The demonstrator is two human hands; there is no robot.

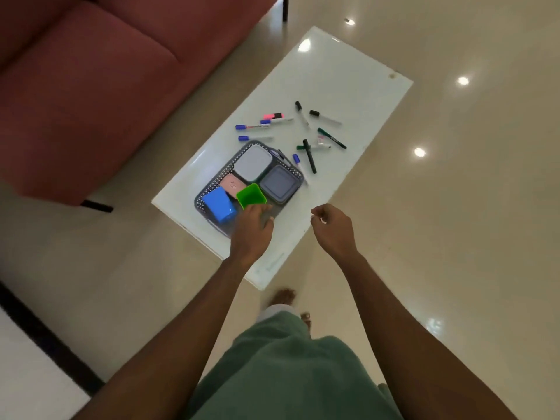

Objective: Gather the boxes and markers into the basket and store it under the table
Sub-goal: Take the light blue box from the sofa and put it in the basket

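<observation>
Where the left hand (253, 224) reaches over the near end of the grey basket (212, 184), it hides that rim, and its fingers (257, 210) seem to grip the green box (251, 195); the contact is hard to make out. The right hand (333, 224) hovers just right of the basket, loosely curled, holding nothing. Markers (309, 156) lie scattered on the worktop (348, 80) beyond the basket.

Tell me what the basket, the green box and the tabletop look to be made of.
Basket: probably moulded plastic, grey and matte; its wall is a regular perforated lattice.
Green box: plastic by the look, with bright uniform colour, thin walls and a slight sheen.
Tabletop: glossy white, perhaps glass or lacquered board; it mirrors the ceiling lights sharply.
</observation>
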